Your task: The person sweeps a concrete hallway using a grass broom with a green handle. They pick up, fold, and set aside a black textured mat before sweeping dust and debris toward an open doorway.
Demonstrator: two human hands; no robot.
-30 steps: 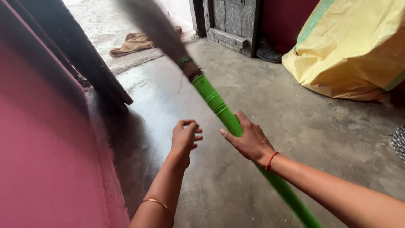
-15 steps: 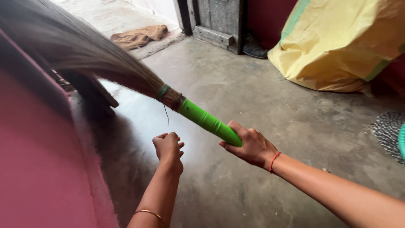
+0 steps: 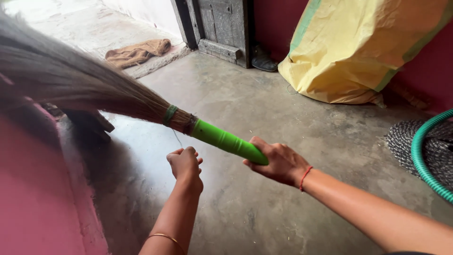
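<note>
My right hand (image 3: 276, 163) grips the bright green handle (image 3: 226, 140) of a grass broom, held nearly level over the concrete floor. The broom's long brown bristles (image 3: 71, 82) fan out to the upper left, bound by a green band near the handle. My left hand (image 3: 185, 163) hovers just below the handle's front end, fingers curled in and pinched on a thin loose thread (image 3: 177, 138) that hangs from the binding. A thin gold bangle is on the left forearm and a red thread on the right wrist.
A pink wall (image 3: 33, 189) runs along the left. A dark wooden door (image 3: 222, 26) stands open at the back beside a brown rag (image 3: 137, 51) on the threshold. A large yellow sack (image 3: 358, 47) sits at right, with a green hose (image 3: 422, 156) over a woven mat (image 3: 408, 141).
The broom has swung down from pointing up and away to lying almost level, bristles to the left. My left hand has closed its fingers and moved under the binding. The view shifted right.
</note>
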